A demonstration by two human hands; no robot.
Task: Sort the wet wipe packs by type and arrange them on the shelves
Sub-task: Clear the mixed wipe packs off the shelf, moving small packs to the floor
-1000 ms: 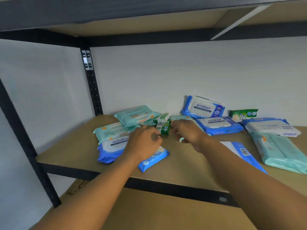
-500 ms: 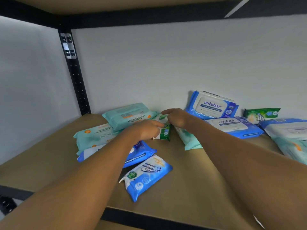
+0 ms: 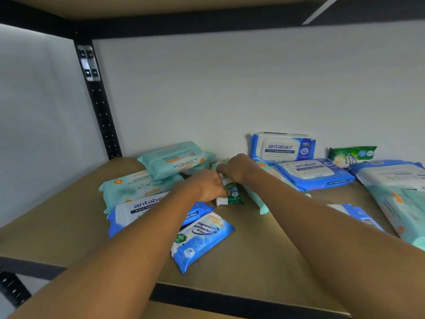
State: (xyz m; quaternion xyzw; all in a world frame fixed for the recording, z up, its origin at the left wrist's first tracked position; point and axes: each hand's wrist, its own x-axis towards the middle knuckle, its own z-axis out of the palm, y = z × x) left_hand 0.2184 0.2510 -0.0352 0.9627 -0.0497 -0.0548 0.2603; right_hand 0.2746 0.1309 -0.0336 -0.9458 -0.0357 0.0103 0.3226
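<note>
Wet wipe packs lie scattered on a brown shelf board (image 3: 264, 256). My left hand (image 3: 204, 186) grips a small green and white pack (image 3: 232, 196) in the middle. My right hand (image 3: 236, 168) curls on another small pale green pack (image 3: 218, 164) just behind it; most of that pack is hidden. Teal packs (image 3: 177, 158) and a blue antabax pack (image 3: 140, 207) sit at the left. A small blue antibacterial pack (image 3: 202, 240) lies near the front. More antabax packs (image 3: 312, 172) stand at the back right.
A black perforated upright (image 3: 101, 107) stands at the back left corner against a white wall. A green pack (image 3: 351, 155) leans on the wall at the right. Teal and blue packs (image 3: 400, 192) crowd the right end. The upper shelf (image 3: 184, 10) hangs close overhead.
The camera has come closer to the shelf. Both hands reached further back onto the small green packs in the middle; the small blue pack is no longer covered by my left hand.
</note>
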